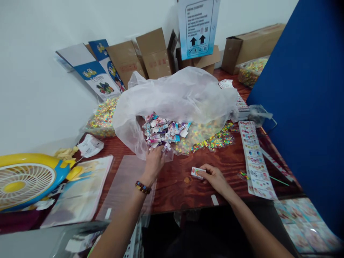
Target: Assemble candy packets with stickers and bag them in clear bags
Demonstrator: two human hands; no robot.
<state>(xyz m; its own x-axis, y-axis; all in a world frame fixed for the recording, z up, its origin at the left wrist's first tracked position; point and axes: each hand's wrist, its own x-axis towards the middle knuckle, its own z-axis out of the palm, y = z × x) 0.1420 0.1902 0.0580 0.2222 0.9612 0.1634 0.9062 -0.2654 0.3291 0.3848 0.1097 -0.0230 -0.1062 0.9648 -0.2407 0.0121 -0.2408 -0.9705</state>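
Observation:
My left hand [155, 160] reaches to the near edge of a heap of small printed boxes [163, 129], which lies in the mouth of a large clear plastic bag [177, 95]. Its fingertips are lost among the boxes, so I cannot tell whether it grips one. Over the bare wood, my right hand [213, 176] pinches a small white printed box [197, 172] between thumb and fingers. Small packets with bright yellow and green contents [212, 142] are spread to the right of the heap. A small brown round spot [187, 180] shows on the wood left of my right hand.
A long sticker sheet [254, 157] lies at the right, near a blue panel [303, 118]. A yellow and blue fan [27, 181] is at the left. Cardboard boxes [156, 53] line the wall. A tub of colourful packets [103, 116] stands behind left on the wooden table [172, 193].

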